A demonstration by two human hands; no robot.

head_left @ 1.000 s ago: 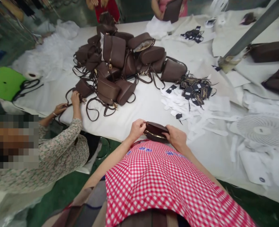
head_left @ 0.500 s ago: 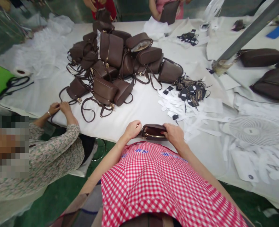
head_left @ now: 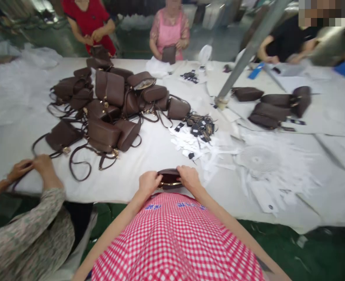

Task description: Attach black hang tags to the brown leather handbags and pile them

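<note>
A small dark brown bag [head_left: 170,185] is held at the table's front edge, close to the checked apron. Its zipped mouth is spread apart and faces up, with a gold-coloured zip along the near side. My left hand [head_left: 149,182] grips the bag's left end, fingers closed. At the right end, my right hand [head_left: 189,178] has its fingers closed on the rim. Beyond the bag lie white paper pieces [head_left: 184,142] and a heap of black tags [head_left: 201,127].
Brown bags with straps [head_left: 109,89] are piled at centre left. A person at the left holds a strap; others stand across the table [head_left: 149,164]. A grey pole [head_left: 248,54] rises at right, near a white fan [head_left: 258,159] and more brown bags [head_left: 270,114].
The view has tilted up and shifted right. My left hand has moved from beside the bag's left end onto it; my right hand still holds the other end.
</note>
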